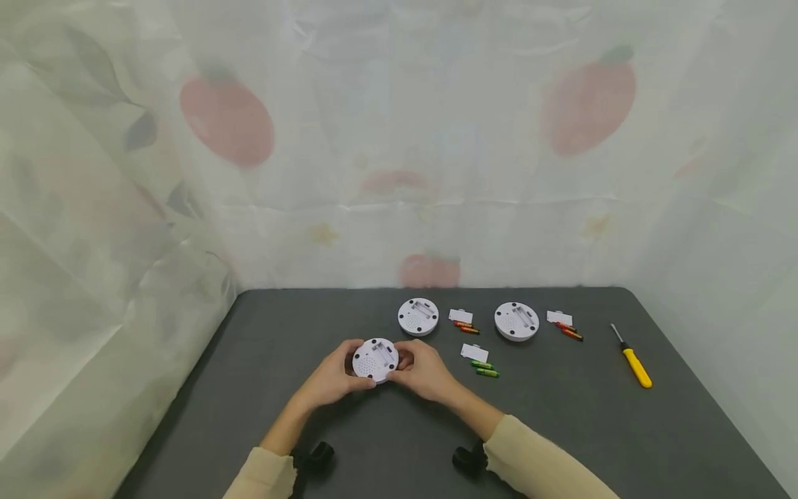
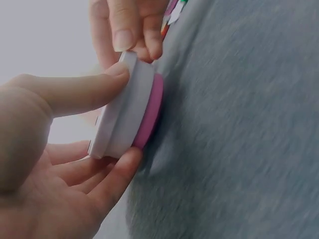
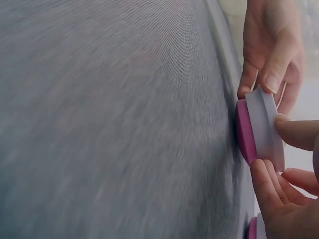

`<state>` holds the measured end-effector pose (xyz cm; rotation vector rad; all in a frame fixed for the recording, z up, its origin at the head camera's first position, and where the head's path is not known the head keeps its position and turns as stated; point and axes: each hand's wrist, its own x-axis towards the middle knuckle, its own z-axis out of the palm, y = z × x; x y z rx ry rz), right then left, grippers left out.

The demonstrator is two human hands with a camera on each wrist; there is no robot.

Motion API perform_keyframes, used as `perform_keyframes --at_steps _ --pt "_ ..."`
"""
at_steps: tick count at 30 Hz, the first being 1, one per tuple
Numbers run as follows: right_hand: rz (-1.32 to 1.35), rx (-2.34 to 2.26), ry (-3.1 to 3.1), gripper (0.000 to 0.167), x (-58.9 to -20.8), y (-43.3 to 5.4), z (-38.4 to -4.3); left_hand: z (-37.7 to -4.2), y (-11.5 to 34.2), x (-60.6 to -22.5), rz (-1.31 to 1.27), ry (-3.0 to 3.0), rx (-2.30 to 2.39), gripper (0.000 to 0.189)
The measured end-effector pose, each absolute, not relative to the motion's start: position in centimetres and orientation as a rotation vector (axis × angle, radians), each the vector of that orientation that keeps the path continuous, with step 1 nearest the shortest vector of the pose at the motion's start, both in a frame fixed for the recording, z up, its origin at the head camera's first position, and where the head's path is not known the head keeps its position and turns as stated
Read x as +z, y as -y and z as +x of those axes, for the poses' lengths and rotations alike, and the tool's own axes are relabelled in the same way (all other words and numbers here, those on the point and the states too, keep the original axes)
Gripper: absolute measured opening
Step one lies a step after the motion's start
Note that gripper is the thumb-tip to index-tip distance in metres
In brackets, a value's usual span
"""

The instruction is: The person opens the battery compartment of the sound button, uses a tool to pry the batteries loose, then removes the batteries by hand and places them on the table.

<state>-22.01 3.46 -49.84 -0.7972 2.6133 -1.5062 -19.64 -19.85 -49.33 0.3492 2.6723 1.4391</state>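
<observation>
Both hands hold a round white battery device (image 1: 375, 360) by its rim, close over the dark table. Its underside faces up, showing a grid of speaker holes, dark round feet and an uncovered battery compartment. The pink underside layer (image 2: 150, 112) faces the table in the left wrist view. My left hand (image 1: 332, 378) grips the left edge, thumb (image 2: 94, 89) on the white rim and fingers beneath. From the right, my right hand (image 1: 427, 371) pinches the opposite edge. In the right wrist view its thumb (image 3: 299, 133) lies on the rim, with fingertips against the side.
Behind stand two similar white devices (image 1: 418, 317) (image 1: 517, 321), compartments uncovered. White battery covers (image 1: 475, 353) (image 1: 460, 316) (image 1: 559, 318) lie beside pairs of green batteries (image 1: 485, 369) and red-and-black batteries (image 1: 466, 327) (image 1: 569, 332). A yellow-handled screwdriver (image 1: 636, 366) lies far right. Patterned curtains surround the table (image 1: 561, 430).
</observation>
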Motion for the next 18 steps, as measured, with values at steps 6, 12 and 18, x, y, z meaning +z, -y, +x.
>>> perform_keyframes --at_steps 6,12,18 --pt "-0.781 -1.530 -2.631 0.053 -50.0 -1.3 -22.5 -20.2 21.6 -49.4 0.294 -2.692 1.478 0.083" --pt "-0.746 -1.542 -2.640 0.052 -50.0 0.9 -23.1 -20.6 23.2 -49.6 0.235 -2.735 1.511 0.082" --pt "-0.721 -1.521 -2.688 0.051 -49.9 2.8 -24.0 -21.2 23.7 -49.7 0.174 -2.828 1.501 0.078"
